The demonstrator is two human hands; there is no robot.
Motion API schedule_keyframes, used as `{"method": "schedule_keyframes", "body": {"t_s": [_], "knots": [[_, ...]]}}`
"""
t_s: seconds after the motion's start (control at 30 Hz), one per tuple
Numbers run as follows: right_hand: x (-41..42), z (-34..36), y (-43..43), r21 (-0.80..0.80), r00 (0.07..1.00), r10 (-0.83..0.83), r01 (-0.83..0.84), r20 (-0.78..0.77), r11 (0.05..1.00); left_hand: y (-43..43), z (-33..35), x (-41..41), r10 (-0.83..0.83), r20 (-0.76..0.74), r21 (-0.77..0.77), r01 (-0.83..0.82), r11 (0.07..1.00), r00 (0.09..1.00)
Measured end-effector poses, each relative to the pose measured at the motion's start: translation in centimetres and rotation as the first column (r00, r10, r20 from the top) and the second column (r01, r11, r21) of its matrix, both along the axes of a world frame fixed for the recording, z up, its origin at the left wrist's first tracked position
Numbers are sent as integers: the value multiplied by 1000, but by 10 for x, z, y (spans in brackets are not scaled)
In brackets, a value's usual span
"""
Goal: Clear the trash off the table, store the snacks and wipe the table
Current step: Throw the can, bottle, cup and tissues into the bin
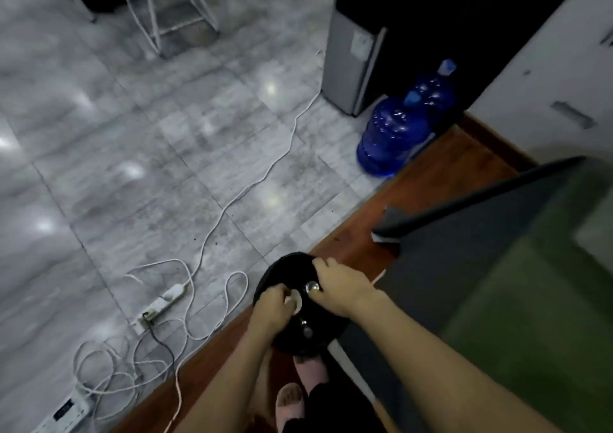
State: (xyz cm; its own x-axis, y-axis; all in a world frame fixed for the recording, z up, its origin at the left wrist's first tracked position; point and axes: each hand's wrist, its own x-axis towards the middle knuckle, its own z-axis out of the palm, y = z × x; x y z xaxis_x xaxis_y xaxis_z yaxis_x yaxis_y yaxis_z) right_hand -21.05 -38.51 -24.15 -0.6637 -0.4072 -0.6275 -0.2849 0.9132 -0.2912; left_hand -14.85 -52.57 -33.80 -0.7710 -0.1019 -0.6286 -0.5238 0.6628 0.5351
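1. Low in the frame, above a strip of wooden floor [441, 167], both bare hands work over a round black container [292, 300], most likely a bin lined with a black bag; I cannot tell for certain.
2. Left hand [273, 306]: grip pinched on a small white object [296, 301], held just over the black opening. It looks like crumpled paper or a cup; too blurred to name.
3. Right hand [335, 291]: fingers curled over the far rim of the black container, with a small shiny round item [313, 287] at the thumb side. Whether the grip pinches that item or only the rim, I cannot tell.
4. No table in view here. A dark grey and green surface [497, 266] at right may be furniture, but its top is not readable.
5. Surroundings: grey tiled floor [149, 150], white cables and a power strip [166, 300], two blue water jugs [394, 134] beside a dispenser [351, 61].
6. Judgement on progress: trash stage under way, with at least one piece at the point of disposal.
7. Still open, as far as seen: whether more trash is left on the table, storing of snacks, wiping. No snacks and no cloth are visible.
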Motion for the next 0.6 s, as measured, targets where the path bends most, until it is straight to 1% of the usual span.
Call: {"method": "schedule_keyframes", "body": {"t_s": [0.07,0.13,0.17,0.2,0.23,0.3,0.33,0.43,0.53,0.6], "knots": [[27,66,20,-59,996,-76,72,-56,996,5,78,-1,-143,-73,-44,140,989,987],[50,118,43,-133,978,-166,150,-124,980,17,146,-2,-174,-170,-60,166,984,970],[66,142,61,-185,956,-252,224,-149,957,28,176,2,-177,-217,-34,174,984,960],[79,159,76,-237,925,-347,306,-155,922,37,199,5,-152,-250,26,164,986,956],[96,176,95,-291,875,-460,405,-152,867,51,218,12,-126,-269,104,159,982,955],[127,192,130,-371,758,-639,560,-133,741,75,238,25,-89,-304,216,159,963,949],[141,195,146,-375,717,-685,605,-129,703,85,241,30,-96,-318,233,176,956,943],[188,197,199,-326,637,-758,694,-139,642,128,250,48,-185,-360,228,278,933,915],[230,197,250,-323,550,-821,757,-155,568,175,253,64,-310,-374,208,404,891,874],[256,198,283,-317,523,-831,769,-189,555,210,254,74,-373,-397,189,472,861,839]]}}
